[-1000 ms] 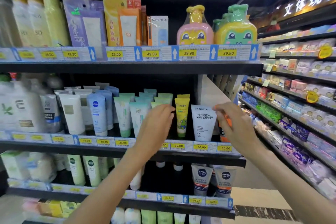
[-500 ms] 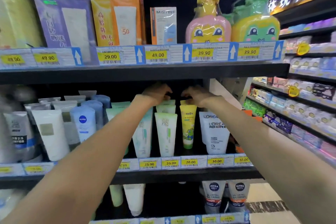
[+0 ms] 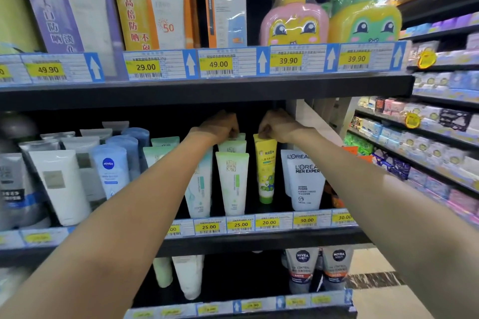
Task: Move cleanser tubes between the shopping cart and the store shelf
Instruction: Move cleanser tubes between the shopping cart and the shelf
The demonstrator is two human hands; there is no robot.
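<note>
Cleanser tubes stand cap-down in rows on the middle store shelf (image 3: 259, 241). My left hand (image 3: 220, 125) reaches deep under the upper shelf and pinches the top of a pale green tube (image 3: 233, 141) at the back of its row, behind the front green-and-white tube (image 3: 232, 181). My right hand (image 3: 278, 125) pinches the crimped top of a yellow tube (image 3: 265, 166) with a green cartoon figure. Both arms stretch forward from the bottom corners. No shopping cart is in view.
White L'Oreal tubes (image 3: 305, 179) stand right of the yellow tube; Nivea (image 3: 110, 171) and white tubes fill the left. The upper shelf (image 3: 207, 90) hangs low over my hands, carrying sunscreen boxes and cartoon bottles (image 3: 294, 18). Another aisle of shelves (image 3: 427, 137) runs right.
Both hands moved from the front of the tubes up and back into the shelf, then closed on tube tops. The camera has come closer to the shelf.
</note>
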